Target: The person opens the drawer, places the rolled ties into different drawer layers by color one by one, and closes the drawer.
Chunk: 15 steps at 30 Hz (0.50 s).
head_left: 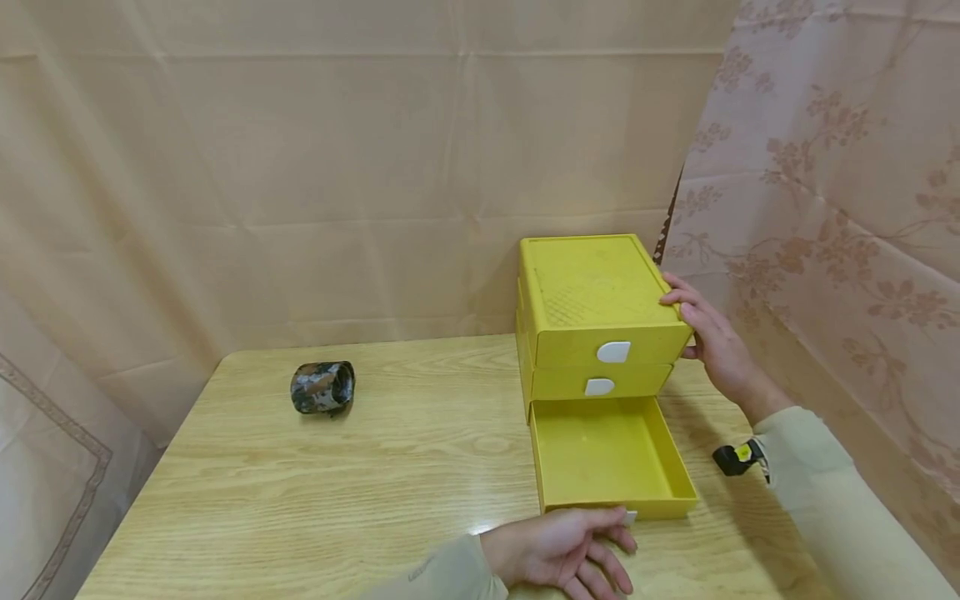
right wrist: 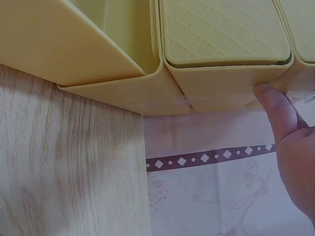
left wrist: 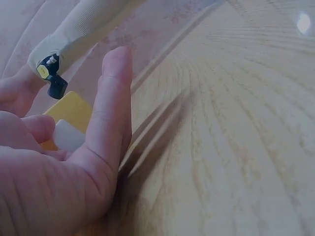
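A yellow desktop drawer unit stands at the table's right rear, its bottom drawer pulled out toward me, with nothing visible inside. The two upper drawers are closed; each has a white tab. My left hand is at the front of the pulled-out drawer, fingers loosely extended, thumb near its white tab; whether it touches is unclear. My right hand steadies the unit's right side, fingertips over the top edge. In the right wrist view the thumb presses the side wall.
On the left of the wooden table lies a camouflage-patterned roll, its open end facing right. A beige curtain hangs behind, and a floral cloth closes off the right side near my right arm.
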### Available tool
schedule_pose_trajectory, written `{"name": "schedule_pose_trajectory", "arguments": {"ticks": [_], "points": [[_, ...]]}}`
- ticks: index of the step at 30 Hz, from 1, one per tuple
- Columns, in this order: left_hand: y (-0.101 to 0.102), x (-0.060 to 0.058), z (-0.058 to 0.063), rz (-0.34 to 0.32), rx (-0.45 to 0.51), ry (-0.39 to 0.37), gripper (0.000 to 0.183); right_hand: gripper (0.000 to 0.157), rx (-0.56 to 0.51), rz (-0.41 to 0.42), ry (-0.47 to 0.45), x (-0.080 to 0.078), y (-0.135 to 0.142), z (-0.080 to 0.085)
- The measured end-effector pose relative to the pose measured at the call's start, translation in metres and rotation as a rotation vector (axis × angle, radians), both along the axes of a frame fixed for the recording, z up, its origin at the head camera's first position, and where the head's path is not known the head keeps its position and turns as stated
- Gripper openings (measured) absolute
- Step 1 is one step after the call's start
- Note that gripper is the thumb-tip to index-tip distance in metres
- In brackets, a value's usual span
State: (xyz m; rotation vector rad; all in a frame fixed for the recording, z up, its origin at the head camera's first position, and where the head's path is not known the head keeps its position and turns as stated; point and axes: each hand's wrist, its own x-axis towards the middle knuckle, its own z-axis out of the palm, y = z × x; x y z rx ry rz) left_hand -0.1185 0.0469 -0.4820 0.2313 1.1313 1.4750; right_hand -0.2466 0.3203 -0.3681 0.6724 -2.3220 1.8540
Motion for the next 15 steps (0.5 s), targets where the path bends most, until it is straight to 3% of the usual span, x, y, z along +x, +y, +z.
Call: {"name": "schedule_pose_trajectory", "arguments": {"ticks": [15], "points": [[0.0018,0.0104,-0.0015,0.017,0.005,-0.054,0.046,0.036,-0.009,0.007,-0.006,0.0011,0.0006,-0.0004]]}}
